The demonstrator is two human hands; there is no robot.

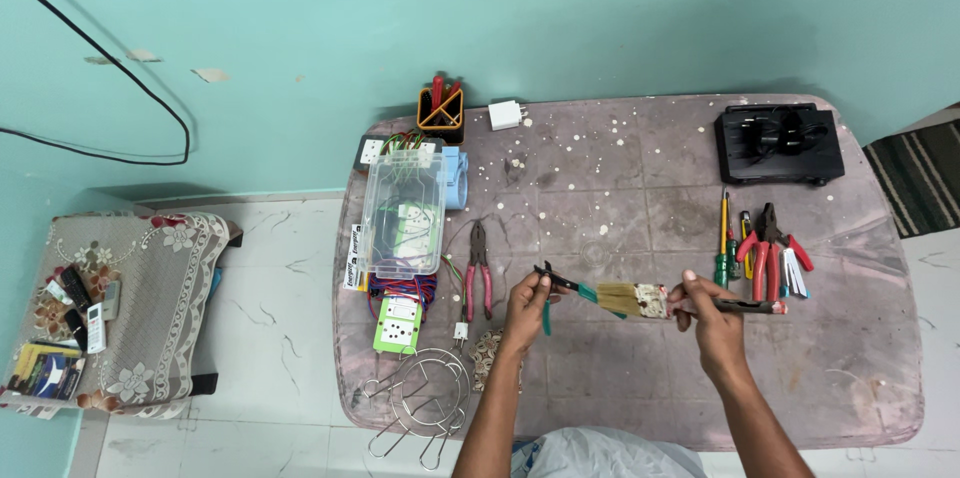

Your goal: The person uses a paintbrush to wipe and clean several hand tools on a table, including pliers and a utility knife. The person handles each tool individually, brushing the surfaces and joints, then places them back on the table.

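Head cam looking straight down at a low pinkish table (620,168) w/ paint specks. Left hand (527,310) is closed around green-handled pliers (560,283), jaws pointing up-left, handles running toward the middle. Right hand (708,313) is closed on the dark handle of a paintbrush (690,303), which is held just above the table, roughly center-front, between both hands. Brush lies pretty much left-right: bristles point left toward the pliers, handle end pokes out right past the fingers, long axis nearly horizontal w/ a tiny tilt. Looks to me like the step in hand is working on the bristle end w/ the pliers, prob gripping or pulling at it; can't tell if the pliers actually touch the bristles or just sit beside them. Next move imo needs the brush kept steady while the pliers line up on the tip. Other stuff: pink pliers (478,263) to the left, clear plastic box (404,213) further left, screwdrivers and red pliers (765,248) to the right, black tray (780,143) at back right.
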